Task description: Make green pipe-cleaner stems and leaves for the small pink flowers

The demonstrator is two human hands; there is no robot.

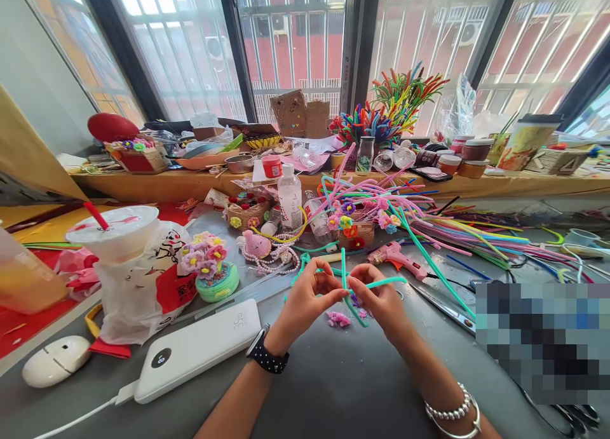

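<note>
Green pipe cleaners (344, 267) cross each other in front of me, held up off the grey table. My left hand (314, 294) pinches them near the crossing with thumb and forefinger. On the other side my right hand (377, 299) grips them too, its fingertips almost meeting the left ones. One green end stands upright, another points right, and one hangs down between the hands. Beneath lie a small pink fuzzy piece (338, 319) and some purple bits. Just beyond my right hand rests a pink glue gun (398, 259).
At left are a white power bank (200, 350), a mouse (56, 361), a bagged drink cup (119, 261) and a pipe-cleaner flower pot (216, 283). Scissors (445, 309) lie at right. Loose pipe cleaners (476, 236), a plastic bottle (289, 197) and a crowded window ledge (200, 183) are behind.
</note>
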